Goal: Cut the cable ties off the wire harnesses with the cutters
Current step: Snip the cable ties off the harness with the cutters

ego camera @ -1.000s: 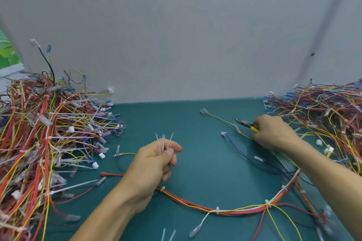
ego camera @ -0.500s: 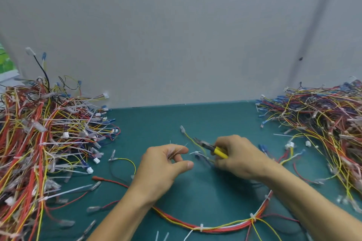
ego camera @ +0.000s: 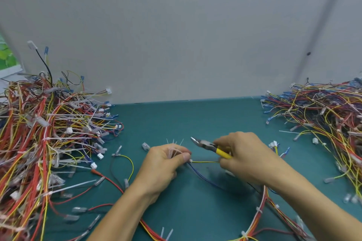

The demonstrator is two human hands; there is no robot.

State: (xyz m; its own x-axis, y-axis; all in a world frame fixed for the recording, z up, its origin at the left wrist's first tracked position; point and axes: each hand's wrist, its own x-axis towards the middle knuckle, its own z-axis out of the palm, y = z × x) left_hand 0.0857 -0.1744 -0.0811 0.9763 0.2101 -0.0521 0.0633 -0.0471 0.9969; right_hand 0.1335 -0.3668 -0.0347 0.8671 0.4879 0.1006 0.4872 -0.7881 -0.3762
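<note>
A: Why is the left grip [ego camera: 166,164] so full?
B: It pinches a tuft of cut ties [ego camera: 173,149], likely to keep them off the counter [ego camera: 195,119], and its thumb pins the end of a yellow wire [ego camera: 204,161].
A: And the right grip [ego camera: 244,158]?
B: Closed round the cutters [ego camera: 207,146] by their yellow handles; its lower fingers hold that wire taut. The blades point at the left grip's thumb, just above a white piece [ego camera: 191,160], probably the next tie.
A: The other harnesses?
B: The left heap [ego camera: 49,133] lies well outside the left grip, the right heap [ego camera: 323,113] outside the right.
</note>
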